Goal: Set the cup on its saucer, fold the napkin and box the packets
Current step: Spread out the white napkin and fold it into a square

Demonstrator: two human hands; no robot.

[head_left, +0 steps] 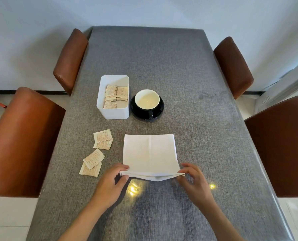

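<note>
The table (188,84) in front of me is long and grey, with four brown chairs (21,136) along its two sides. I go from the big things to the small ones.

The napkin (150,153) lies near my edge of the table, about in the middle. It is white and has a crease down its centre. I think the folding is in progress and not finished: the near edge is lifted off the table, the far part lies flat.

My left hand (111,183) pinches the near left corner of the napkin between thumb and fingers. My right hand (193,180) pinches the near right corner in the same way, the other fingers loosely curled.

The box (113,112) is white and open, left of the centre of the table. Just beside it on the right stands the black saucer (136,112) with the cup (147,100) on it, so this part looks done to me.

Some packets (116,95) already lie inside the box. Four loose packets (99,148) are on the table near the left edge, left of the napkin, in two overlapping pairs. These are left to be boxed, after the napkin
</note>
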